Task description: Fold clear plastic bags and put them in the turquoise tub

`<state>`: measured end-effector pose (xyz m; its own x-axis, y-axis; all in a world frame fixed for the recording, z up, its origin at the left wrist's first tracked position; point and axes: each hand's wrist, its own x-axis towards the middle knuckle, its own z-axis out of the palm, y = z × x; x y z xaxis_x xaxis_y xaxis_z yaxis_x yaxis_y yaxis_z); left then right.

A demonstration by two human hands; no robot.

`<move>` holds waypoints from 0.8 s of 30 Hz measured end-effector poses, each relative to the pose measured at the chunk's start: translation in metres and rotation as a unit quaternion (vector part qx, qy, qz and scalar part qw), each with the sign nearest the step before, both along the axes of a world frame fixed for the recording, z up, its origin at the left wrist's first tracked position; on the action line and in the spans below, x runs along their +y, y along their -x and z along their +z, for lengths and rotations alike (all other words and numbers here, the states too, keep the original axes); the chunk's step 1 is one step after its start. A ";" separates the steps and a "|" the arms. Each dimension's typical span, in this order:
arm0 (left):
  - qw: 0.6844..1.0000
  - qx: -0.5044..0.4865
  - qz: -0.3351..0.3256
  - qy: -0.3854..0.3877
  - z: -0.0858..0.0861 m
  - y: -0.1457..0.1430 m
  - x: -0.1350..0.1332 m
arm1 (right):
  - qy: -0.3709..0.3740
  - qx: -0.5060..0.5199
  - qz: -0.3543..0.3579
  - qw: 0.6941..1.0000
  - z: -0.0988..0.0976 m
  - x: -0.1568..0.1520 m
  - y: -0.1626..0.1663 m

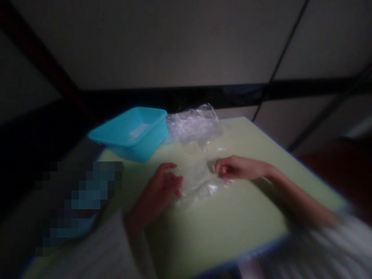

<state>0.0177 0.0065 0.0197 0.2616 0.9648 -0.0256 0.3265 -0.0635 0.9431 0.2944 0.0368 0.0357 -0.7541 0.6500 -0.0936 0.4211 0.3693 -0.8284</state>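
Observation:
A clear plastic bag [197, 176] lies crinkled on the yellow-green table between my two hands. My left hand [167, 180] is at the bag's left edge, its fingers bent but apart, with a gap between the upper finger and the ones below. On the opposite edge, my right hand [232, 168] has its fingers curled in, and they seem to pinch the plastic; blur hides the exact contact. Farther back, more clear plastic bags [193, 124] lie in a shiny heap, close to the right side of a turquoise plastic basin [151, 141].
The basin stands at the table's back left with something whitish inside. The table [215, 228] has a blue edge. A pixelated patch covers an area left of the table. Behind it rises a grey panelled surface [174, 46]. The scene is dim and blurred.

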 end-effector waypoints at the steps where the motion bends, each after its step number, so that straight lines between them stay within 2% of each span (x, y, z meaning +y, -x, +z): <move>1: 1.000 -0.002 -0.012 0.010 0.001 0.000 -0.001 | 0.006 0.001 0.002 1.000 -0.001 0.000 0.000; 4: 0.997 0.007 -0.068 0.036 0.003 0.000 -0.005 | 0.029 0.006 0.004 1.000 -0.002 0.000 0.001; 8: 0.985 0.066 -0.155 0.030 0.003 0.004 -0.013 | 0.071 0.016 0.007 0.997 0.001 -0.002 0.001; 11: 0.968 0.103 -0.222 0.057 0.007 0.011 -0.016 | 0.145 0.002 0.076 0.987 0.009 -0.007 0.000; 13: 0.955 0.126 -0.255 0.084 0.012 0.016 -0.016 | 0.211 -0.012 0.145 0.967 0.015 -0.012 0.000; 15: 0.945 0.163 -0.274 0.071 0.017 0.019 -0.014 | 0.241 -0.023 0.186 0.952 0.019 -0.018 0.001; 20: 0.905 0.209 -0.370 -0.021 0.022 0.018 -0.009 | 0.144 -0.054 0.181 0.971 0.017 -0.029 0.011; 24: 0.894 0.194 -0.400 -0.046 0.022 0.016 -0.010 | 0.034 -0.060 0.165 0.984 0.017 -0.032 0.018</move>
